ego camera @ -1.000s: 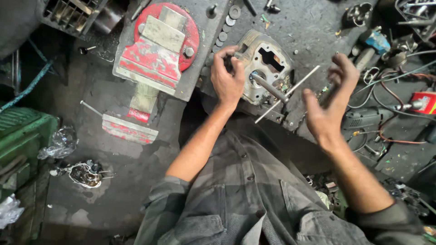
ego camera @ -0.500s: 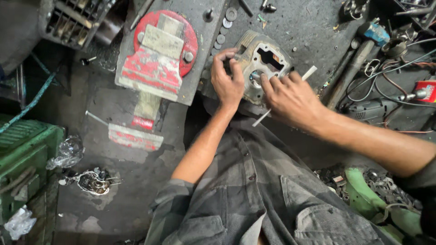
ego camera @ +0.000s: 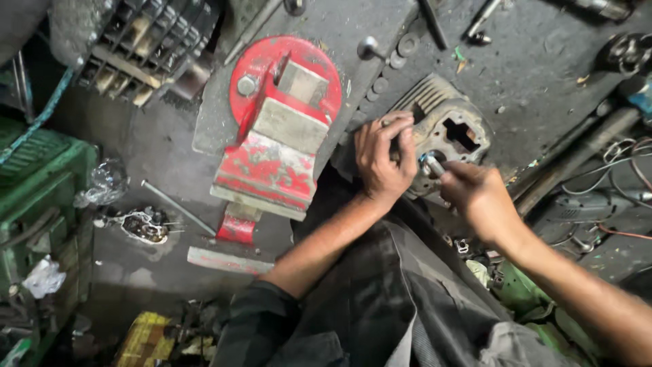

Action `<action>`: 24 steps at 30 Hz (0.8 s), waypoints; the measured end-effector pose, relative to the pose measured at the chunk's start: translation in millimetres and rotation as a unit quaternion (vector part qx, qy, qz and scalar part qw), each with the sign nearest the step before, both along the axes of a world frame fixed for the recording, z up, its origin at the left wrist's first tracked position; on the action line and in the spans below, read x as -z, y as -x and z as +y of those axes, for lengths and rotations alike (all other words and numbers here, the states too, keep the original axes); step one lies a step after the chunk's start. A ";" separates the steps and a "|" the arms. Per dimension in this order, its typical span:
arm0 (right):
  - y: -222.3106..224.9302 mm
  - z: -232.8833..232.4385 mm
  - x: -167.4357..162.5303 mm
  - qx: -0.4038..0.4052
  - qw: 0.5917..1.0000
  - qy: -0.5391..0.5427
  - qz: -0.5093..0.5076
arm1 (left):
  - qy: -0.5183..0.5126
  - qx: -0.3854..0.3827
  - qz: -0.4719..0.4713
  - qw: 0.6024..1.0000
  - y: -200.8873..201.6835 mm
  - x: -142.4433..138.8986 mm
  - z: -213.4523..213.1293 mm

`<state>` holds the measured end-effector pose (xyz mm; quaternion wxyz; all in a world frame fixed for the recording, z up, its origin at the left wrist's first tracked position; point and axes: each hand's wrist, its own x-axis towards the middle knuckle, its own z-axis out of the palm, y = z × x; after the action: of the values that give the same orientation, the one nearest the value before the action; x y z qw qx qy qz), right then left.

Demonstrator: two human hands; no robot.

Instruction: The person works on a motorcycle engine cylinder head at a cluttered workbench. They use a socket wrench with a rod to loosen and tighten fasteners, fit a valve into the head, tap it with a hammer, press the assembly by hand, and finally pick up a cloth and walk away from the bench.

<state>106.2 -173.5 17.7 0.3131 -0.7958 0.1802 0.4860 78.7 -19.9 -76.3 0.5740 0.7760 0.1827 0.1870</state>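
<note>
Looking down over a grimy grey workbench (ego camera: pixel 543 75), and both hands are on a finned metal engine cylinder (ego camera: pixel 451 126) lying at the bench's near edge, just right of the red bench vise (ego camera: pixel 282 132). The left hand (ego camera: pixel 384 160) is clamped over the cylinder's left side, fingers (ego camera: pixel 401 129) curled down across the fins and the knuckles up toward the camera, so it grips the casting and pins it to the bench. The right hand (ego camera: pixel 479 197) comes in from the lower right, fingers bunched together around a small shiny metal piece (ego camera: pixel 431 164), pinching it right against the cylinder's near face, just below the dark square opening (ego camera: pixel 462 136) in the casting. The two hands are almost touching, the metal piece sitting between them. The vise stands well clear of both hands, its jaws apart with nothing in them. A row of round washers (ego camera: pixel 390 64) runs along the bench between vise and cylinder. Off to the right lies a long dark bar (ego camera: pixel 577 153) beside a tangle of wires (ego camera: pixel 621 153). Down left, on the dark floor, a thin metal rod (ego camera: pixel 178 207) lies aslant near a green crate (ego camera: pixel 41 177), and the person's grey trousers (ego camera: pixel 380 299) fill the bottom of the view
</note>
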 end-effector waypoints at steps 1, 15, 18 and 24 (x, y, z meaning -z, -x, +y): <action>3.1 -4.2 1.0 0.151 0.986 -0.049 0.041 | 0.000 0.000 0.000 1.000 2.3 0.7 -1.9; 30.0 -19.2 -102.6 -0.380 0.724 -0.012 -0.575 | 0.005 -0.008 -0.021 1.000 21.5 -2.4 -20.4; 27.4 -15.8 -89.0 -0.582 0.607 0.065 -0.536 | 0.003 -0.004 -0.012 1.000 23.0 0.0 -21.1; 12.1 -4.6 -34.1 -0.666 0.669 0.113 -0.310 | 0.012 0.003 -0.027 1.000 17.9 -2.7 -16.5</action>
<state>94.1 -178.1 51.8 -0.1483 -0.8381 -0.4521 0.2668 60.8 -36.4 -73.6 0.5884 0.7642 0.1673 0.2043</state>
